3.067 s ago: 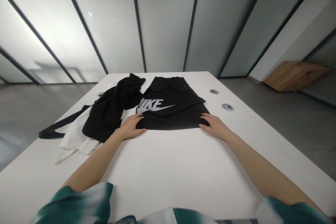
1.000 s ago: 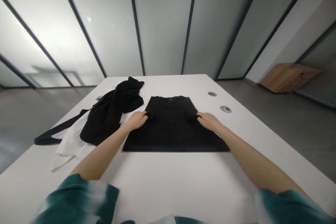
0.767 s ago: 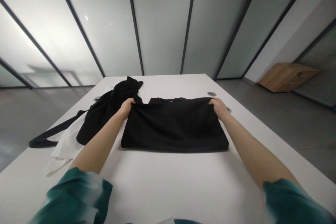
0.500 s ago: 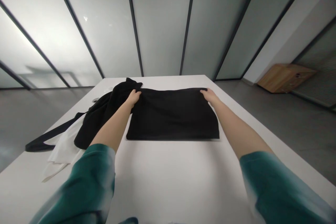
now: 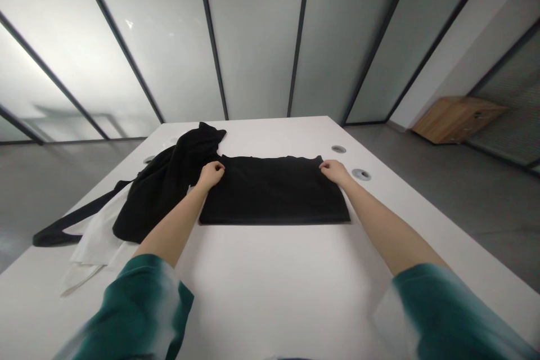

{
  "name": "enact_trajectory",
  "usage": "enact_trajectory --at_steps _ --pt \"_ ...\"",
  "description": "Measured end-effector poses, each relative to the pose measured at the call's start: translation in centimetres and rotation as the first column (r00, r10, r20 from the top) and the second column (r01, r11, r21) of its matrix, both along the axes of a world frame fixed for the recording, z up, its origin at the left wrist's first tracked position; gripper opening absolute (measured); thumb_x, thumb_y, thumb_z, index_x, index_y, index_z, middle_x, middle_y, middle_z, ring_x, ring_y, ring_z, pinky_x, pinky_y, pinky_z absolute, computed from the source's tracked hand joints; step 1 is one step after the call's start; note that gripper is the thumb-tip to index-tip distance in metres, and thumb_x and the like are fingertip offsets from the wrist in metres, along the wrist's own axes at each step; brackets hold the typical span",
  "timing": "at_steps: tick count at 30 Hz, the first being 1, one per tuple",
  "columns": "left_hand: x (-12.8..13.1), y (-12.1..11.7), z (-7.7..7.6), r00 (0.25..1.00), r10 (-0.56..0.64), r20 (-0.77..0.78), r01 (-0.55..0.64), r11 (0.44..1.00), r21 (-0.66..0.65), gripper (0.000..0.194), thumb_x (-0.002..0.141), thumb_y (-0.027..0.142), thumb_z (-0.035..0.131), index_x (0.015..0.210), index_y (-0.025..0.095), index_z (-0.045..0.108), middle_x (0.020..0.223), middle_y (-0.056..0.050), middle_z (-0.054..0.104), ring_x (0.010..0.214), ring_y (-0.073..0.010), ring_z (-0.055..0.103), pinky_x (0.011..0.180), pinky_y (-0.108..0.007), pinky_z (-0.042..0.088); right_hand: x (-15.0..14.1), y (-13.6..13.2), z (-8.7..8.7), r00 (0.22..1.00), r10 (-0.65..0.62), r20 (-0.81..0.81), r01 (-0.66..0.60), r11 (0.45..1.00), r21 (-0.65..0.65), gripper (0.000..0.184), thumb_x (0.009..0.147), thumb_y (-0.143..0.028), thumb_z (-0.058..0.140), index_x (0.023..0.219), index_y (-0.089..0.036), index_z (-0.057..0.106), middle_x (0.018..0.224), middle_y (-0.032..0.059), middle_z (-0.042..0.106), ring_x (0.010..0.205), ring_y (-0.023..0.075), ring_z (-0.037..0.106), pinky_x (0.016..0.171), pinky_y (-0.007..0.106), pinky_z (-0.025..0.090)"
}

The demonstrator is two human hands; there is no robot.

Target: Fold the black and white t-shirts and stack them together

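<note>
A black garment [image 5: 274, 191], folded into a wide rectangle, lies before me on the white table [image 5: 278, 281]. My left hand [image 5: 211, 174] is closed at its upper left edge, thumb and fingers curled into a pinch. At the upper right corner, my right hand [image 5: 333, 170] pinches the same cloth. The far edge looks slightly wavy between both hands, while the near edge runs straight and flat. What kind of garment it is cannot be made out.
Left of my left arm, a rumpled black garment [image 5: 169, 180] lies over white cloth [image 5: 101, 236], with a dark strip of fabric [image 5: 80, 216] trailing left. Round cable grommets [image 5: 361, 174] sit in the table's right side. A wooden cabinet [image 5: 455, 118] stands on the floor beyond.
Both hands have come down and nearer to me, bringing the garment's far edge lower. That edge has gone from smooth to wavy, and the grommets on the right now show.
</note>
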State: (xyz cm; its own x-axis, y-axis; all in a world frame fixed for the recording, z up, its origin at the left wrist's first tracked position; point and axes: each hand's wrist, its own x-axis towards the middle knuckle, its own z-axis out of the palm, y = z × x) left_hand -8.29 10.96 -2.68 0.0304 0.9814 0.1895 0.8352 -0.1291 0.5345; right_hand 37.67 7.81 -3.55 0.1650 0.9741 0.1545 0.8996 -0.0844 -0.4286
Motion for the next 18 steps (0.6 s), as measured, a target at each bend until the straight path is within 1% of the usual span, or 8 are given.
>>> enact_trajectory --at_steps 2,4,6,8,11,13,15,18 --pt "0.0 -0.1 0.3 1.0 0.019 0.018 -0.021 0.993 0.117 0.019 0.077 0.022 0.053 0.084 0.019 0.07 0.098 -0.008 0.072 0.097 -0.0256 0.065 0.093 -0.034 0.048 -0.1 0.2 0.2 1.0 -0.019 -0.001 0.019 0.988 0.154 0.022 0.076 -0.02 0.051 0.083 -0.021 0.072 0.093 0.0063 0.073 0.09 0.0241 0.065 0.085 0.034 0.05" --pt "0.0 0.0 0.5 0.999 0.046 0.016 -0.049 0.977 0.21 0.02 0.078 0.025 0.052 0.086 0.019 0.07 0.1 -0.009 0.07 0.1 -0.0254 0.064 0.095 -0.035 0.048 -0.2 0.4 0.3 0.999 -0.032 0.01 0.028 0.956 0.293 0.025 0.077 -0.021 0.05 0.088 -0.02 0.073 0.098 0.0089 0.072 0.095 0.0266 0.064 0.089 0.037 0.049" --pt "0.1 0.2 0.4 0.997 0.071 0.003 -0.07 0.969 0.235 0.023 0.079 0.026 0.051 0.09 0.018 0.07 0.102 -0.009 0.068 0.101 -0.0254 0.063 0.097 -0.036 0.047 -0.4 0.8 0.3 0.999 -0.045 0.028 0.033 0.937 0.347 0.029 0.079 -0.021 0.049 0.094 -0.018 0.073 0.103 0.0116 0.07 0.1 0.0284 0.063 0.092 0.039 0.048" --pt "0.2 0.4 0.2 0.996 0.073 -0.044 -0.066 0.986 0.153 0.027 0.08 0.027 0.052 0.097 0.017 0.07 0.107 -0.011 0.067 0.105 -0.0273 0.063 0.099 -0.038 0.046 -0.6 1.2 0.1 0.997 -0.046 0.064 0.026 0.958 0.286 0.033 0.081 -0.021 0.048 0.102 -0.016 0.072 0.107 0.0135 0.068 0.102 0.0289 0.063 0.094 0.039 0.048" --pt "0.5 0.5 -0.1 0.987 0.056 -0.149 -0.057 0.998 0.001 0.047 0.078 0.031 0.058 0.12 0.011 0.063 0.13 -0.02 0.059 0.122 -0.0355 0.055 0.104 -0.044 0.043 -1.0 1.3 -0.5 0.99 -0.001 0.142 -0.008 0.998 0.065 0.04 0.081 -0.026 0.055 0.117 -0.015 0.068 0.116 0.0162 0.066 0.106 0.031 0.062 0.096 0.041 0.047" --pt "0.8 0.0 -0.2 0.978 0.067 -0.198 -0.063 0.998 0.028 0.063 0.078 0.033 0.061 0.135 0.008 0.051 0.146 -0.024 0.044 0.133 -0.0401 0.044 0.108 -0.049 0.038 -1.4 1.0 -0.7 0.982 0.021 0.19 -0.015 0.999 -0.031 0.048 0.081 -0.031 0.059 0.126 -0.016 0.063 0.124 0.0189 0.062 0.111 0.035 0.06 0.096 0.045 0.047" --pt "1.4 -1.0 -0.1 0.972 0.055 -0.23 -0.033 0.995 0.097 0.069 0.08 0.035 0.06 0.141 0.007 0.044 0.153 -0.024 0.035 0.139 -0.0406 0.036 0.111 -0.051 0.034 -2.1 0.3 -0.6 0.974 0.025 0.223 -0.016 0.999 -0.04 0.052 0.084 -0.033 0.058 0.132 -0.016 0.059 0.132 0.0213 0.057 0.116 0.0388 0.057 0.097 0.051 0.046" --pt "3.0 -2.9 0.1 0.948 -0.096 -0.305 0.129 0.988 0.09 0.061 0.086 0.039 0.055 0.139 0.009 0.048 0.152 -0.022 0.039 0.14 -0.0378 0.036 0.113 -0.05 0.032 -3.8 -1.3 0.0 0.967 0.072 0.243 -0.079 0.997 0.017 0.053 0.089 -0.037 0.052 0.137 -0.014 0.054 0.14 0.0219 0.052 0.124 0.0405 0.051 0.102 0.054 0.041"
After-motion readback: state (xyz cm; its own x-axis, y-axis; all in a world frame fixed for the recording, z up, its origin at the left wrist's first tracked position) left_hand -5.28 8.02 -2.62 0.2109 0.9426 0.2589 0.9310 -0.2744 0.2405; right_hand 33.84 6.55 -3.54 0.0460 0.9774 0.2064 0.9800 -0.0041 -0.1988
